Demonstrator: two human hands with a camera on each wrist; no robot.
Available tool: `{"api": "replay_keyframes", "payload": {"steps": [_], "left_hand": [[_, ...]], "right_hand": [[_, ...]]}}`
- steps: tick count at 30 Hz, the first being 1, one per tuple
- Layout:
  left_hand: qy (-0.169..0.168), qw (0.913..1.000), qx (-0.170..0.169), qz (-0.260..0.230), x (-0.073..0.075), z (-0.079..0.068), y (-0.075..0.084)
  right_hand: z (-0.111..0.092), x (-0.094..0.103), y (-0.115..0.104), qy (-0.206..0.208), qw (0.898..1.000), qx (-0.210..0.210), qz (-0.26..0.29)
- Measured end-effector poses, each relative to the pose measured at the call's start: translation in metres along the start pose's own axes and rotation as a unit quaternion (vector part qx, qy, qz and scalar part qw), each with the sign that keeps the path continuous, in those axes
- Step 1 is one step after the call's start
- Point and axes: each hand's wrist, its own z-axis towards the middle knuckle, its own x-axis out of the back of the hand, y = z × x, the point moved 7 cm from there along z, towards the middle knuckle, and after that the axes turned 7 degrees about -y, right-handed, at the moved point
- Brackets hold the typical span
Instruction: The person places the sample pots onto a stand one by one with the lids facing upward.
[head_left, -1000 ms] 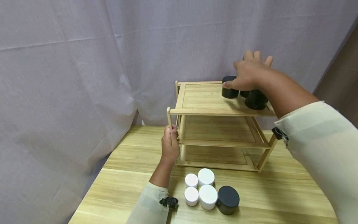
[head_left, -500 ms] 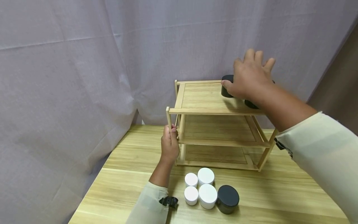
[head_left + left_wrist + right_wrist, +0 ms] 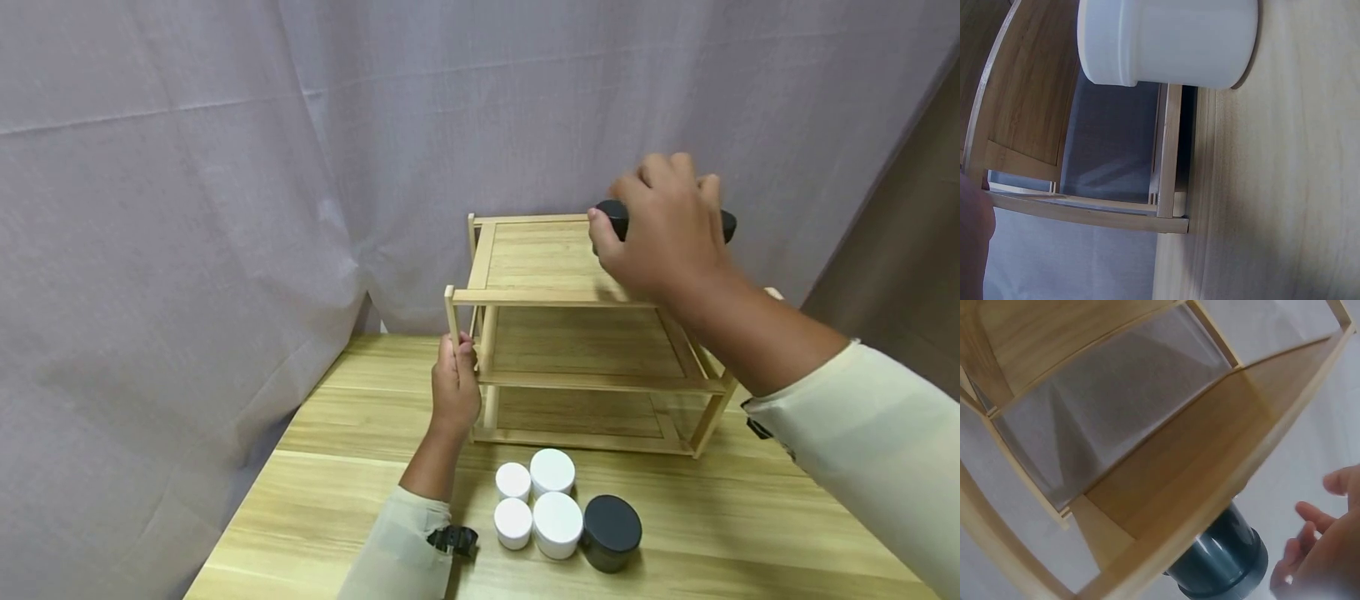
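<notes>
My left hand (image 3: 456, 383) grips the front left post of a three-tier wooden rack (image 3: 555, 297). Only a bit of that hand shows at the left edge of the left wrist view. My right hand (image 3: 667, 225) hovers over the top shelf, fingers bent and spread, hiding most of the black jars there. Its thumb overlaps the black jar (image 3: 613, 214) on the left; part of another black jar (image 3: 728, 226) shows beyond the knuckles. In the right wrist view, the fingers (image 3: 1307, 547) are apart from a dark jar (image 3: 1219, 556) standing on the shelf.
In front of the rack, several white-lidded jars (image 3: 557, 521) stand grouped on the wooden table (image 3: 360, 492), with a black jar (image 3: 612, 533) at their right. The rack's middle shelf (image 3: 585, 350) lies below the top one. A grey curtain (image 3: 225, 208) hangs behind.
The right hand has come down and toward the front over the black jars, its fingers bending more, and now covers more of them. The left hand and the jars on the table stay put.
</notes>
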Motion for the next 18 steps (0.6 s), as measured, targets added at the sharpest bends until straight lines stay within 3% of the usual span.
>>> {"api": "replay_keyframes", "payload": {"steps": [4,7,11,18], "left_hand": [[0.003,1.0,-0.002,0.003,0.0,0.0,0.001],[0.005,1.0,-0.001,0.005,0.001,0.0,0.0],[0.001,1.0,-0.001,0.002,0.0,-0.001,-0.001],[0.001,1.0,0.0,0.005,0.002,-0.001,-0.001]], "right_hand": [[-0.015,0.002,-0.009,0.1,0.991,0.092,0.006],[-0.026,0.001,-0.014,0.141,0.98,0.142,0.006],[-0.041,-0.002,-0.016,0.155,0.973,0.171,0.017],[-0.062,-0.011,-0.013,0.133,0.976,0.16,0.059]]}}
